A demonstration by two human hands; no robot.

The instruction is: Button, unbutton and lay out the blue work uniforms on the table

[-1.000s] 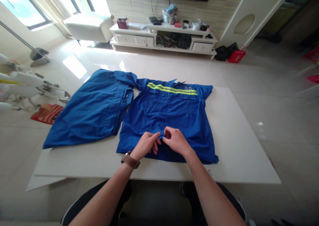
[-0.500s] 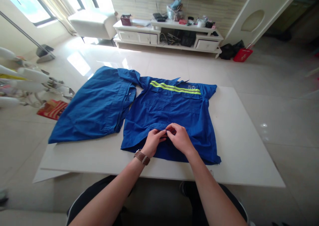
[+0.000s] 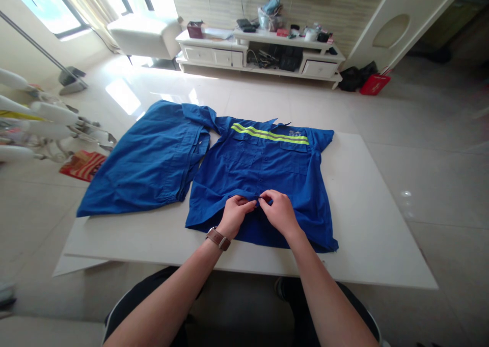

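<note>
A blue work shirt (image 3: 282, 163) lies front up on the white table (image 3: 367, 214), its collar pointing away from me and a yellow-green reflective stripe across the chest. My left hand (image 3: 237, 213), with a brown-strapped watch on the wrist, pinches the lower front edge near the button line. Just beside it, my right hand (image 3: 278, 210) pinches the same front edge between thumb and fingers. The hem is lifted a little where both hands hold it. Any button between the fingertips is too small to make out.
Left of the shirt lies another blue garment (image 3: 145, 163), folded and partly past the table's edge. White-handled objects (image 3: 46, 115) and a red striped bag (image 3: 82, 164) are at far left. Across the floor stand a white TV cabinet (image 3: 210, 55) and a pale stool (image 3: 145, 33).
My right hand's fingertips have drawn slightly away from the left ones, opening a small gap at the shirt front. The garments stay where they were; the view has shifted slightly.
</note>
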